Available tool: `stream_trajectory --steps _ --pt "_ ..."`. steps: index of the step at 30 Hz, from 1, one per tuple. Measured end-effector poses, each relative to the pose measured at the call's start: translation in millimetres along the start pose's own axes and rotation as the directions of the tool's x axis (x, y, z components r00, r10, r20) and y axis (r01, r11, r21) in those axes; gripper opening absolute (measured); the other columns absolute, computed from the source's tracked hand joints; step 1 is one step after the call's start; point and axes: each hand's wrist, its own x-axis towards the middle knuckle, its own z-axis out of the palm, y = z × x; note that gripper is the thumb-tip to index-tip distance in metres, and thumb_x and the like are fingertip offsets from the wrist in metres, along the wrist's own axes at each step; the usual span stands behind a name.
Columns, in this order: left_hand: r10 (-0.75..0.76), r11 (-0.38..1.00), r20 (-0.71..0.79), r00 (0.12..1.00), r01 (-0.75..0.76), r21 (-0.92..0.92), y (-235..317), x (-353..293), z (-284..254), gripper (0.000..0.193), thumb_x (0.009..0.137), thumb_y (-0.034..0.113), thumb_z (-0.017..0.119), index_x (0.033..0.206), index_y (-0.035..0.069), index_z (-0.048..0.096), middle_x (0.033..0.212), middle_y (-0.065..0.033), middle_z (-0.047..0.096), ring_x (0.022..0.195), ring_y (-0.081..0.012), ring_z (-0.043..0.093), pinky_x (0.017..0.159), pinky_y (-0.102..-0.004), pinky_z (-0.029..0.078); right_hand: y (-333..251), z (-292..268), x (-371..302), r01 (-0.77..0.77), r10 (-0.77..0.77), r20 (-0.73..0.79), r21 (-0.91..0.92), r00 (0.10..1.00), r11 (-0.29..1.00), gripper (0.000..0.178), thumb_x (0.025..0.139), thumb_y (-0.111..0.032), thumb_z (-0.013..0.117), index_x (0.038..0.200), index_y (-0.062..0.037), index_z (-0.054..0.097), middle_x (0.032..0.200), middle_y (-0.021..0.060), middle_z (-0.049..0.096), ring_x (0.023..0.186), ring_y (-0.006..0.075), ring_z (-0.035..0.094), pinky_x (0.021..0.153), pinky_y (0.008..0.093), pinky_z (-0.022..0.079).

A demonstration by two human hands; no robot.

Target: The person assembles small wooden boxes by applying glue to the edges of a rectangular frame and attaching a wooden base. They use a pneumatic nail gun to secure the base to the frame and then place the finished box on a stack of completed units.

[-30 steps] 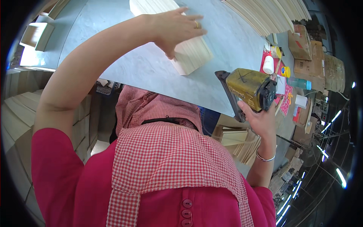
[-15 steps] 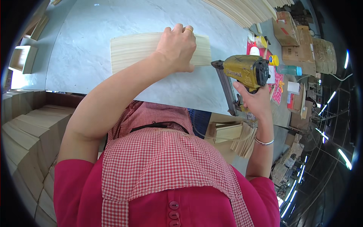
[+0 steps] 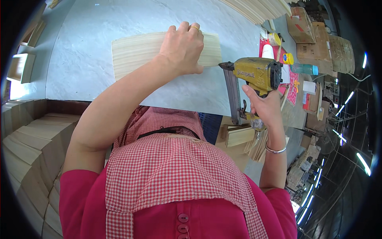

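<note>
A pale wooden board (image 3: 137,51) lies sideways on the grey-white marbled table (image 3: 87,47). My left hand (image 3: 183,49) is closed over the board towards its right end, fingers across the far edge and thumb by the near edge. In my right hand (image 3: 264,105) is a worn yellow pneumatic nail gun (image 3: 256,73), gripped by its handle. Its black nose points left and sits at the board's right end; whether it touches the wood I cannot tell. The gun's magazine slants down over the table's near edge. My right palm and the lower handle are partly hidden.
Wooden strips (image 3: 254,10) are stacked at the far right of the table. Beside the gun stand a yellow-capped jar (image 3: 288,58) and a teal bottle (image 3: 304,69). Cardboard boxes (image 3: 314,51) lie further right. Stacked wood panels (image 3: 30,139) fill the lower left.
The nail gun has shifted slightly left, bringing its nose closer to the board's right end. My left hand keeps its hold on the board; the whole view has moved a little.
</note>
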Motion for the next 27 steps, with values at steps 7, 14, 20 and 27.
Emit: stream_trajectory --steps 7,14,20,27 --pt "0.103 0.987 -0.344 0.933 -0.053 0.154 -46.9 -46.5 0.0 0.084 0.067 0.044 0.082 0.134 -0.002 0.057 0.133 -0.0186 0.060 0.123 -0.0347 0.058 0.103 -0.0476 0.048 3.0 0.6 4.8 0.303 -0.314 -0.055 -0.151 0.948 0.941 0.033 0.088 -0.028 0.083 0.098 0.0008 0.070 0.069 -0.0015 0.062 0.049 0.0057 0.051 0.044 0.0240 0.041" --pt "-0.135 0.990 0.103 0.986 0.139 -0.029 -63.9 -78.7 -45.7 0.081 0.064 0.032 0.077 0.134 -0.004 0.059 0.136 -0.0203 0.060 0.123 -0.0322 0.059 0.104 -0.0430 0.049 -17.6 9.5 -8.6 0.233 -0.233 0.011 -0.074 0.972 0.970 0.035 0.087 -0.018 0.082 0.113 0.0027 0.071 0.100 0.0103 0.077 0.089 0.0165 0.072 0.081 0.0339 0.055" --pt "-0.158 0.986 0.048 0.986 0.160 -0.040 -37.8 -58.7 -30.6 0.076 0.061 0.028 0.076 0.128 -0.006 0.062 0.129 -0.0177 0.064 0.118 -0.0296 0.061 0.097 -0.0410 0.052 -25.1 15.8 -4.7 0.259 -0.257 0.033 -0.105 0.966 0.960 0.035 0.087 -0.018 0.082 0.113 0.0028 0.071 0.099 0.0118 0.078 0.089 0.0170 0.073 0.081 0.0338 0.056" --pt "-0.134 0.989 0.008 0.991 0.135 -0.053 -40.0 -60.7 -25.3 0.078 0.060 0.029 0.076 0.129 -0.006 0.062 0.129 -0.0170 0.064 0.117 -0.0284 0.061 0.095 -0.0408 0.052 -27.1 18.2 3.2 0.264 -0.259 0.061 -0.092 0.964 0.960 0.032 0.088 -0.018 0.081 0.110 0.0032 0.072 0.094 0.0103 0.077 0.085 0.0160 0.071 0.079 0.0335 0.056"
